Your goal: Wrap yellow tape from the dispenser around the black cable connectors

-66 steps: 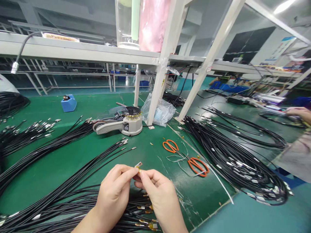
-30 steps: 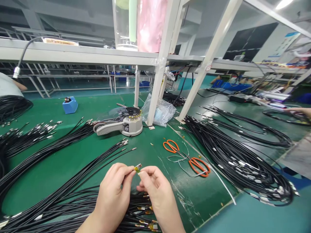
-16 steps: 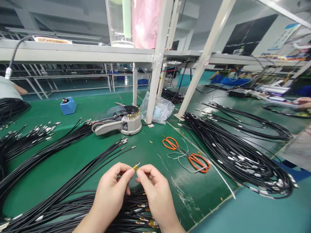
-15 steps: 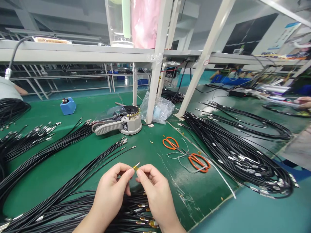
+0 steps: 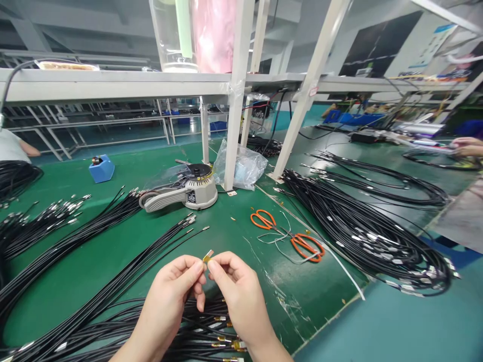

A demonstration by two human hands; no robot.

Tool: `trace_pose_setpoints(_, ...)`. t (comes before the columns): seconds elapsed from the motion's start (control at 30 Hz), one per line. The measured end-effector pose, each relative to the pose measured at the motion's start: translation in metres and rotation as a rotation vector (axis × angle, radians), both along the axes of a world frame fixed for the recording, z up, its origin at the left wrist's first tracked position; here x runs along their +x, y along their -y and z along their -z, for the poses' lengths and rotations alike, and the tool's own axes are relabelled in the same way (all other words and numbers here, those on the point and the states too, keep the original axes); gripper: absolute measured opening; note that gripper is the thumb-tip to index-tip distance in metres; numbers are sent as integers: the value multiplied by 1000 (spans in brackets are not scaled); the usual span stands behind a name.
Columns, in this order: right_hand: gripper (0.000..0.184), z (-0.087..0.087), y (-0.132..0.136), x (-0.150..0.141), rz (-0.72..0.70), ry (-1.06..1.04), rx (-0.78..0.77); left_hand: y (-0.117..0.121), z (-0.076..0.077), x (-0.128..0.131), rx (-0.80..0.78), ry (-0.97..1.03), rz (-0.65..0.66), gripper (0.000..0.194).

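Note:
Between the fingertips of both my hands is a small metal cable connector with amber tape [image 5: 208,256] on it, its tip pointing up and away. My left hand [image 5: 175,289] pinches it from the left, thumb against forefinger. My right hand [image 5: 239,289] is closed at the tape from the other side, and its fingertips touch it. The cable behind the connector is hidden by my hands. Below them lies a bunch of black cables [image 5: 124,322], several with amber-taped ends [image 5: 226,342]. Ahead on the left, more black cables [image 5: 151,246] have bare metal ends.
A round tape dispenser [image 5: 199,193] stands ahead on the green table [image 5: 222,236]. Orange-handled scissors [image 5: 307,247] lie at right, beside a large cable bundle [image 5: 362,231]. A blue holder [image 5: 101,168] is at back left. White posts [image 5: 234,110] support a shelf. A co-worker's hand [image 5: 468,146] shows far right.
The view has shifted slightly, so things sit a little further left. My fingers have moved a little around the connector, and the amber tape shows more plainly against it.

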State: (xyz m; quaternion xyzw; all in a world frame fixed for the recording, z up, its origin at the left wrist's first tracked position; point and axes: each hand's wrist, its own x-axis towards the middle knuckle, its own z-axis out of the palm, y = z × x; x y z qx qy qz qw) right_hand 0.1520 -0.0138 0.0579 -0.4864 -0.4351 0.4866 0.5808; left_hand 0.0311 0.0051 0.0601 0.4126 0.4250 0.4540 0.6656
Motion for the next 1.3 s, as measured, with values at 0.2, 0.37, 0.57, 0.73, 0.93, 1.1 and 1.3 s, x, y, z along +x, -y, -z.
trace_pose_setpoints(0.2,17,0,0,0,-15,-25,-8,1,-1,1,-43,90,-7,28)
trace_pose_setpoints(0.37,17,-1,0,-1,-13,-42,6,3,-2,2,-57,121,-22,28)
trace_pose_setpoints(0.57,16,-2,0,-1,-27,-55,5,3,-3,2,-86,165,-5,30)
trace_pose_setpoints(0.73,16,-10,4,-3,-41,-98,3,4,-4,3,-37,130,-27,30)
trace_pose_setpoints(0.93,15,-13,6,-3,-45,-122,28,4,-2,6,44,37,-81,31)
trace_pose_setpoints(1.1,17,-9,6,-1,-44,-100,41,5,-3,7,67,-54,-80,33)
trace_pose_setpoints(1.3,17,-6,6,1,-7,-80,23,6,-5,10,90,-106,-94,35)
